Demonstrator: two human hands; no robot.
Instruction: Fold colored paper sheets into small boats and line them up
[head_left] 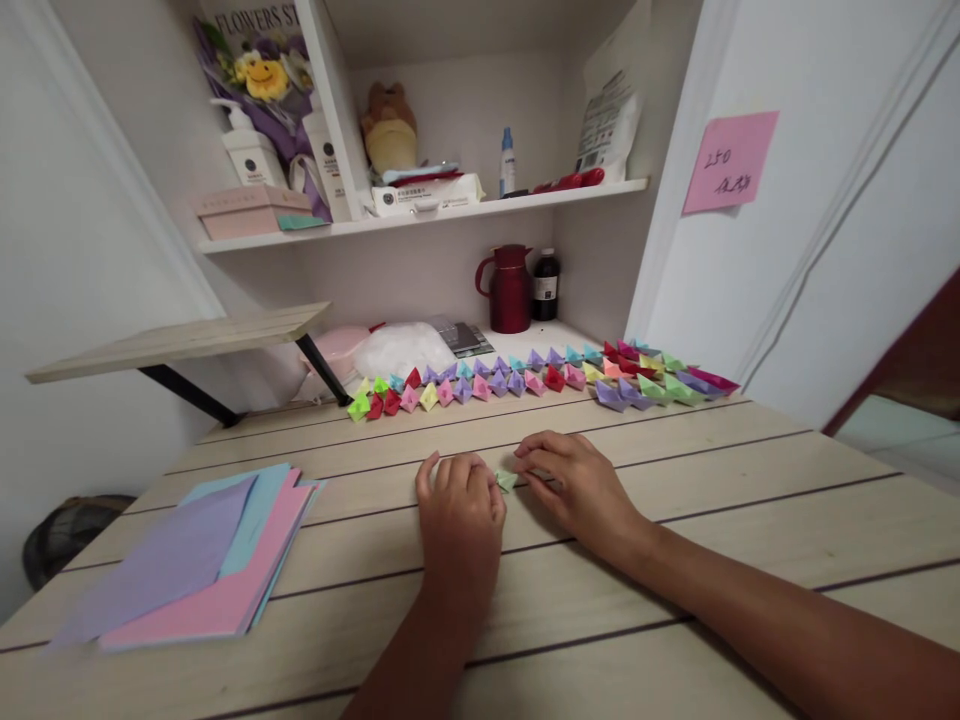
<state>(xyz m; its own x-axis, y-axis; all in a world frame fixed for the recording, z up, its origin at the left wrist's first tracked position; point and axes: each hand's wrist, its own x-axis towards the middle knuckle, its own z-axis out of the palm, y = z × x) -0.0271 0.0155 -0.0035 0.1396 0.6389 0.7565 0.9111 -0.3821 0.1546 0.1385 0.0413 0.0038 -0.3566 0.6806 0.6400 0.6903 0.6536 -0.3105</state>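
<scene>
A small piece of folded pale green paper (pixel 506 481) lies at the middle of the wooden table, between my two hands. My left hand (pixel 463 510) has its fingers curled down, and the fingertips at its right side pinch the paper's left edge. To the right of the paper is my right hand (pixel 576 492), with bent fingers and the thumb apart from them. Its fingertips are close to the paper, and nothing shows in its grasp. Behind the hands, rows of small folded paper boats (pixel 480 387) in many colours stand along the table's back.
A stack of coloured paper sheets (pixel 202 570) lies at the left. Behind it stands a small raised wooden shelf (pixel 180 340) on black legs. At the back are a red jug (pixel 510 290), a dark bottle (pixel 546 285) and a clear plastic bag (pixel 405 350).
</scene>
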